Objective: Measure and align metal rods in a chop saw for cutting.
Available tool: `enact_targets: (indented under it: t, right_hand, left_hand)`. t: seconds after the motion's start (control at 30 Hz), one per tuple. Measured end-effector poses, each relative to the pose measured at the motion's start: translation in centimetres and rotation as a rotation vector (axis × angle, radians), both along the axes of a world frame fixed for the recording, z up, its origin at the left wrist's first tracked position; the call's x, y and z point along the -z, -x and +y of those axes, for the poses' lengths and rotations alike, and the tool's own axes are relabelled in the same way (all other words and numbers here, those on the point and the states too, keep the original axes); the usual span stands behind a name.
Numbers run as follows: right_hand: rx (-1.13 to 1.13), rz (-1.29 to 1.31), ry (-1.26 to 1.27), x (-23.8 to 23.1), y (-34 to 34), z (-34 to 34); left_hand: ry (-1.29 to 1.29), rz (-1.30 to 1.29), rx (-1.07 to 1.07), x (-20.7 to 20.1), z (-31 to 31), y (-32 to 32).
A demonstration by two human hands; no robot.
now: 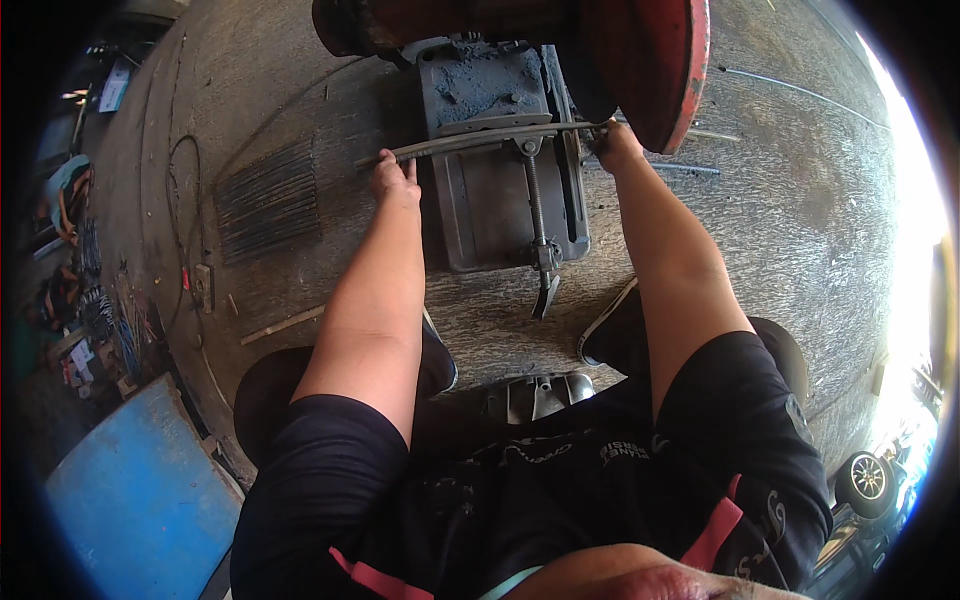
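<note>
- Hands grip a long, flat, slightly curved metal bar (470, 142) that lies crosswise over a grey-blue machine base (490, 90) on the concrete floor (800, 200).
- Left hand (393, 180) is closed around the bar close to its left end, fingers curled over the top edge, the forearm stretching straight down toward the lower edge of the view.
- Right hand (617, 145) is closed on the bar's right end, just under the rim of a big red disc-shaped guard (655, 60); how its fingers wrap there cannot be told, since the guard's shadow hides them.
- Bar sits across the base between the two hands, touching a clamp jaw at the head of a threaded screw (537, 205) that runs down the middle of the machine.
- Screw ends in a dark handle (546, 290) pointing down toward the person's feet.
- Dark shoes (612, 335) stand on the floor on either side of the machine's near end, and black shorts fill the bottom of the view.
- Bundle of thin dark metal rods (268, 198) lies side by side on the floor, left of the left hand and apart from it.
- Blue panel (140, 490) lies at the lower left, with a clutter of tools and small items along the far left edge.
- Car wheel (865, 480) shows at the lower right in bright sunlight.
</note>
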State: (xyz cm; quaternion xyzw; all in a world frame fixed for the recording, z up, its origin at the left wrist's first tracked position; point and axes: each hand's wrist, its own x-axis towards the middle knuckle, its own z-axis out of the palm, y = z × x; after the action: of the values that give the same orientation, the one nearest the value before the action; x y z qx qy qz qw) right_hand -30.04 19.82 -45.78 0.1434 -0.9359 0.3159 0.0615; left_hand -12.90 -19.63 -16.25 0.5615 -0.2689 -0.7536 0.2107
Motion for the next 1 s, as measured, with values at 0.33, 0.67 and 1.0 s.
enact_targets:
  t: [0.33, 0.67, 1.0]
  right_hand:
    - [0.767, -0.937, 1.567, -20.7, -4.2, -4.5]
    - [0.53, -0.87, 1.065, -22.8, -5.1, -5.7]
    - [0.735, -0.896, 1.515, -24.5, -6.0, -6.1]
  left_hand:
    - [-0.006, -0.011, 0.002, -0.2, -0.6, -0.2]
    - [0.042, -0.016, 0.034, 0.3, -0.6, -0.2]
    - [0.034, -0.021, 0.021, 0.1, -0.5, 0.0]
